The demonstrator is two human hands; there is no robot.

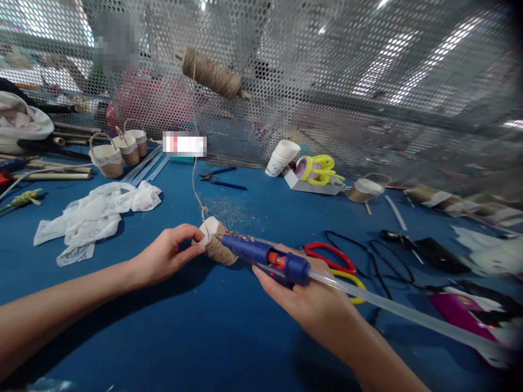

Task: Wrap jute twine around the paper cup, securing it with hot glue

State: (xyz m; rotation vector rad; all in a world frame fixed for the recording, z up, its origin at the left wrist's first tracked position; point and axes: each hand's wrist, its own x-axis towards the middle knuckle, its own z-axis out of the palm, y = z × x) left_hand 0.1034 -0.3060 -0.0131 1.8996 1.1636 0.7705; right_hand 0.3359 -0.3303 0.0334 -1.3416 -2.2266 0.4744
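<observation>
Right hand (pixel 312 299) grasping blue glue gun (pixel 249 251), left hand (pixel 165 253) pinching twine-wrapped cup (pixel 219 252) (tilted)

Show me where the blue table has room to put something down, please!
The biggest bare patch of blue table is this side of the wrapped cup, between left hand and right hand. A smaller one lies between the white lace and hanging twine. It's crowded past the right hand, by the red handle, and at back left, by the small baskets.
</observation>
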